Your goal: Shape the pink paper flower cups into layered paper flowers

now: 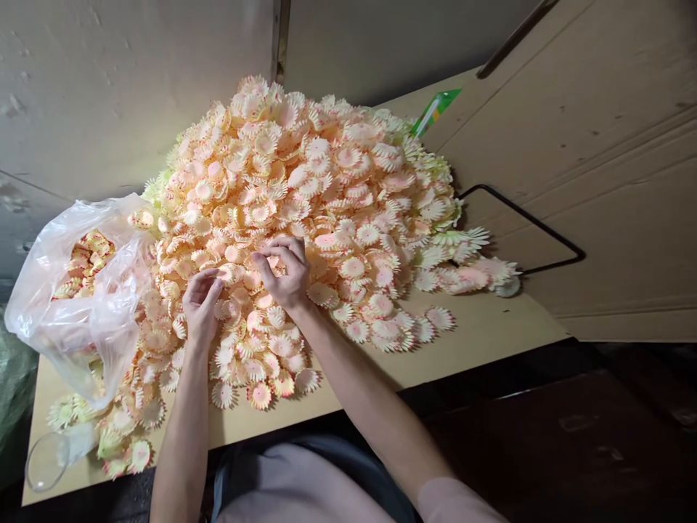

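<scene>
A big heap of peach and cream fabric flower pieces covers the table. My left hand rests on the near side of the heap with its fingers curled, pinching a flower piece at the fingertips. My right hand sits just to its right, fingers bent and pressed together over flower pieces on top of the heap. Whether the right hand holds a piece, I cannot make out. Both forearms reach in from the bottom of the view.
A clear plastic bag with more flower pieces lies at the left. A clear round lid sits at the table's near left corner. Cardboard sheets lean at the right with a black wire frame and a green packet.
</scene>
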`<state>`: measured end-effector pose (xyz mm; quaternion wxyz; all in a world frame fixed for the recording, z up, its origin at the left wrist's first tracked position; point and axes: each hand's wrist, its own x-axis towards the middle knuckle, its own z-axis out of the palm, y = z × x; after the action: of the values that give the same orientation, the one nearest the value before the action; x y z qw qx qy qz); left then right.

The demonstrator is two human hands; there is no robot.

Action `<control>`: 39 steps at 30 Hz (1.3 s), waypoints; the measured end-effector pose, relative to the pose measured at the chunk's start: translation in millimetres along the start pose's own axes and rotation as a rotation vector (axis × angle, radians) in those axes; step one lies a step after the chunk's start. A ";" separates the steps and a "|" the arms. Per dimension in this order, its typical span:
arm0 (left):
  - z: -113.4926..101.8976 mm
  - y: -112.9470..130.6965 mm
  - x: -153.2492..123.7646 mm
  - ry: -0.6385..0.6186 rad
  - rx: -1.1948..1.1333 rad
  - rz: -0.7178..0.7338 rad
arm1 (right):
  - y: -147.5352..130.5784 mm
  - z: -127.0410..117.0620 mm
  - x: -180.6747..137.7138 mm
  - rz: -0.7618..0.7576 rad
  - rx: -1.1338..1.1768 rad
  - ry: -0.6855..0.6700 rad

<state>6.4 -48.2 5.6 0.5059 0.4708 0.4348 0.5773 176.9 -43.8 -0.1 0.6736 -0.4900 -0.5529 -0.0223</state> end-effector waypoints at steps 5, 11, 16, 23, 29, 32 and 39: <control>-2.2 -3.9 -2.0 -0.054 -0.002 0.002 | -9.2 -0.4 -1.6 -0.012 0.243 -0.293; -6.7 -8.8 -3.0 -0.082 0.056 0.066 | -17.4 3.2 -8.3 0.168 0.387 -0.475; -7.2 -10.9 -1.9 -0.101 0.047 0.035 | -13.3 4.6 -10.0 0.433 0.515 -0.520; -5.6 -9.2 -1.8 -0.113 0.028 0.038 | -10.7 3.4 -8.6 0.604 0.627 -0.551; -4.1 -7.0 -2.9 -0.129 0.002 0.032 | -7.3 3.0 -8.3 0.578 0.644 -0.545; -3.8 -5.8 -3.7 -0.124 0.018 0.033 | -6.8 4.5 -9.2 0.564 0.622 -0.528; -4.3 -2.8 -3.9 -0.121 0.017 0.058 | 10.3 6.6 -3.7 0.556 0.409 -0.083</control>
<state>2.9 -51.9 1.7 0.5103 0.5215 0.3945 0.5585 176.6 -35.9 -10.1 0.7149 -0.4774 -0.4182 0.2934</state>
